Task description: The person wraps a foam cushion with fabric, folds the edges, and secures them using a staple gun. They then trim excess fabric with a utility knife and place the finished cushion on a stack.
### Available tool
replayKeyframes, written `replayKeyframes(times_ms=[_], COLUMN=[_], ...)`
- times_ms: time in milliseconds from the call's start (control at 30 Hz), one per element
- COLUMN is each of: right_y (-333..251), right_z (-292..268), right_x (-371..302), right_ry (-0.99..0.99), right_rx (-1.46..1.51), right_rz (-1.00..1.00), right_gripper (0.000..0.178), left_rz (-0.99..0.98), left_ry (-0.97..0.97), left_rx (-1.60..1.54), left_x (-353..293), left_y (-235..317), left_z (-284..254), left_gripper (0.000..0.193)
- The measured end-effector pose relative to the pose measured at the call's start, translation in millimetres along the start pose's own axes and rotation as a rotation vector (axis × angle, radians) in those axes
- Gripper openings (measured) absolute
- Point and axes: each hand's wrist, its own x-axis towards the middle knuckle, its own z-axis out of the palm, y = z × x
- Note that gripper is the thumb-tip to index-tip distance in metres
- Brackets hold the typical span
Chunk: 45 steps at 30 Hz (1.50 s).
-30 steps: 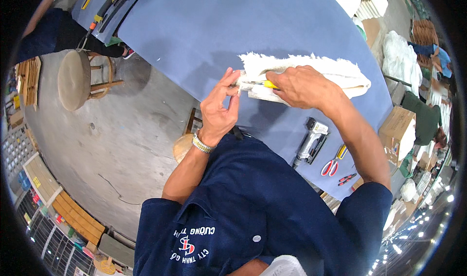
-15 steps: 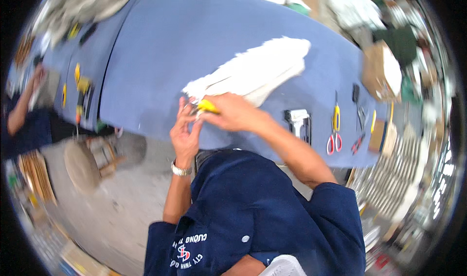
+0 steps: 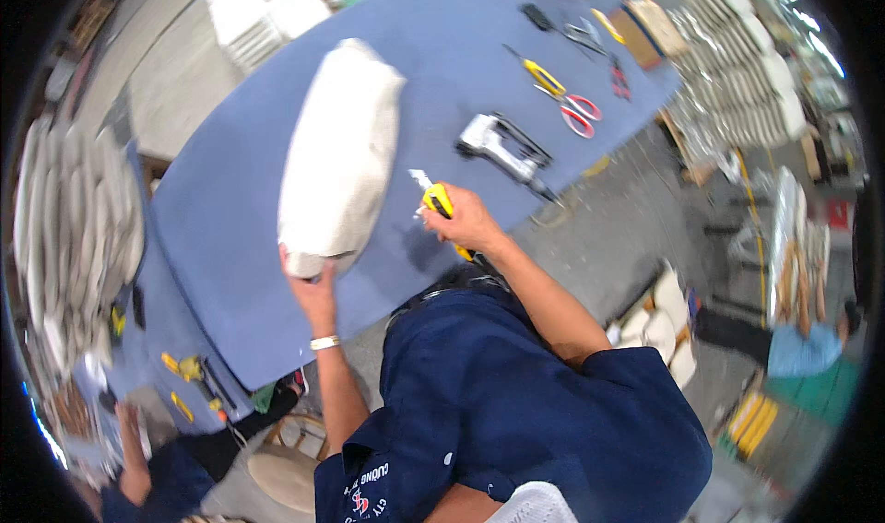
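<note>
A long cream fabric-covered cushion [image 3: 336, 159] lies on the blue-covered table [image 3: 230, 127]. At its near end my left hand [image 3: 312, 288] is closed on the edge, with some fingers out of sight under the fabric. My right hand [image 3: 461, 221] grips a yellow-and-black utility knife [image 3: 437, 200], to the right of the cushion and apart from it. The knife's pale front end points up and away from me. Beyond my right hand lies a silver-and-black staple gun [image 3: 502, 150].
Red-handled scissors [image 3: 581, 115], a yellow screwdriver [image 3: 544, 77] and red-handled pliers [image 3: 619, 81] lie toward the far right. Stacked cushions [image 3: 78, 228] stand at the left. Another person's arm [image 3: 134, 454] shows at the lower left beside a stool [image 3: 281, 477].
The view has turned. My hands, together before, are now apart: the left has moved to the cushion's end, the right has drawn away with the knife. The cushion now points away from me.
</note>
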Motion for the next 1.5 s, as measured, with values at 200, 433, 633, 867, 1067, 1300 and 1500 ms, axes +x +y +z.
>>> replayKeyframes(times_ms=[200,433,633,867,1067,1300,1500], right_y=[219,347,369,248,146,80,126], right_z=[-93,-69,-260,-399,-323,-263,-167], right_x=[-167,-385,-237,-37,89,134,50], right_ry=[0.577,0.681,1.016,1.031,0.394,0.309,-0.022], right_rx=[-0.174,-0.134,-0.113,-0.096,-0.498,-0.588,-0.68], right_rz=[0.455,1.23,0.641,0.299,0.076,-0.384,-0.555], right_gripper=[0.024,0.019,0.01,0.021,0.035,0.045,0.046], left_rz=[-0.779,-0.814,-0.867,-0.711,-0.643,-0.772,-0.026], left_ry=[-0.104,0.063,0.241,0.457,0.729,0.8,-0.091], left_rx=[-0.515,-0.822,-0.887,-0.742,-0.561,0.498,0.73], left_x=[47,9,-5,-36,-64,-148,-133], left_y=[-77,-96,-55,-18,1,1,40], left_z=[-37,5,61,106,107,121,168], left_gripper=[0.062,0.069,0.062,0.062,0.057,0.057,0.068])
